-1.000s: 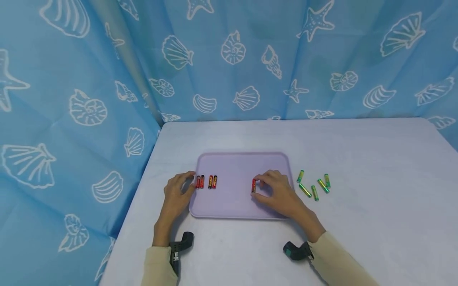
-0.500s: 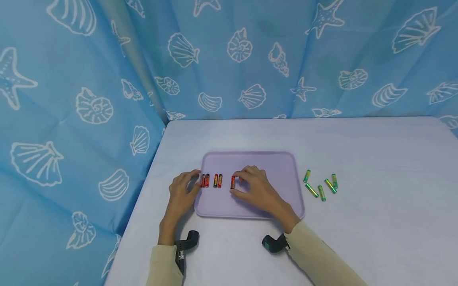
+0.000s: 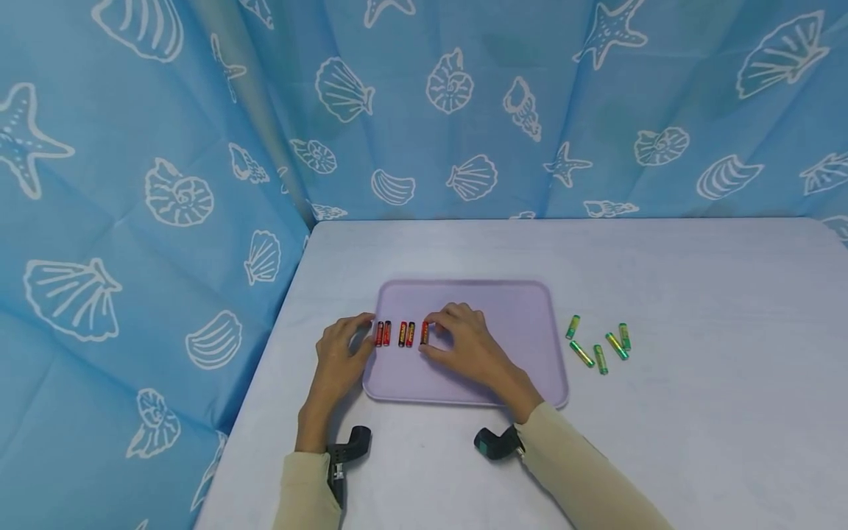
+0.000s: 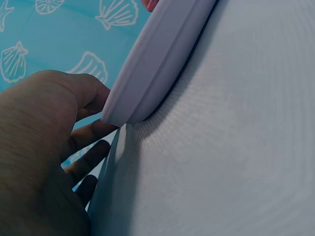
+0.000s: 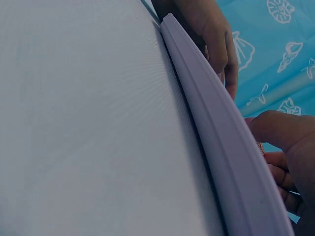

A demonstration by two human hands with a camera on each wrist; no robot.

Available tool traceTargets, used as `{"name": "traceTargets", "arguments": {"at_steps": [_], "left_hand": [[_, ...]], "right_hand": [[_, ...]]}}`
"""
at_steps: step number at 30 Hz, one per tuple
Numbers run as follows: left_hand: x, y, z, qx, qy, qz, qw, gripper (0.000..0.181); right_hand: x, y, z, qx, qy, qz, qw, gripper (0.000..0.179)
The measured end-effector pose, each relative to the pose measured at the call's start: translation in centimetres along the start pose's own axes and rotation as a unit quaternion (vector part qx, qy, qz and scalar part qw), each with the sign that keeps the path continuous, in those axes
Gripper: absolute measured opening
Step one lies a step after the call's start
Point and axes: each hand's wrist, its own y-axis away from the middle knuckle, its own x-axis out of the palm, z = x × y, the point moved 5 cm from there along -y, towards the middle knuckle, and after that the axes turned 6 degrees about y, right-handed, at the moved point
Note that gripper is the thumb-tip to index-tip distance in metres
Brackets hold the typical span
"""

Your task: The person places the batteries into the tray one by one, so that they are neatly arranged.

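Between the thumb and forefinger of my right hand [image 3: 467,342], a red-and-black battery [image 3: 425,333] is pinched by its ends over the lilac tray [image 3: 510,309]. Just left of it lies a pair of red-and-black batteries [image 3: 407,334]. Another red pair [image 3: 383,333] sits by the tray's left rim. My left hand [image 3: 341,357] rests at that rim with thumb and forefinger apart, close beside the leftmost battery. In the left wrist view its thumb meets the tray rim [image 4: 142,64] and the other fingers are loosely bent. The right wrist view mostly hides the held battery behind the tray.
Several green batteries [image 3: 599,358] lie scattered on the white tabletop [image 3: 715,397], right of the tray. A blue curtain [image 3: 424,110] with white shells and starfish hangs behind and to the left. A black wrist camera [image 3: 497,443] is strapped to each wrist.
My right hand has carried its battery leftward across the tray to near the middle pair, slowing in the last half second. My left hand keeps its place at the rim. The head view has shifted slightly.
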Motion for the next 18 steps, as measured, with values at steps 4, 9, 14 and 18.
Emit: {"name": "traceTargets", "arguments": {"at_steps": [4, 9, 14, 18], "left_hand": [[0.02, -0.01, 0.0, -0.001, 0.001, 0.001, 1.0, 0.04], [0.04, -0.07, 0.02, 0.001, 0.002, 0.001, 1.0, 0.04], [0.0, -0.11, 0.09, 0.002, 0.002, 0.001, 1.0, 0.04], [-0.01, -0.06, 0.09, 0.004, 0.005, -0.002, 1.0, 0.04]], "right_hand": [[0.26, -0.33, 0.1, 0.003, 0.004, 0.004, 1.0, 0.041], [0.47, -0.45, 0.0, 0.014, 0.009, 0.015, 0.9997, 0.042], [0.72, -0.5, -0.19, 0.016, 0.01, 0.019, 0.9996, 0.041], [0.93, -0.57, -0.26, 0.014, 0.011, 0.02, 0.9997, 0.041]]}}
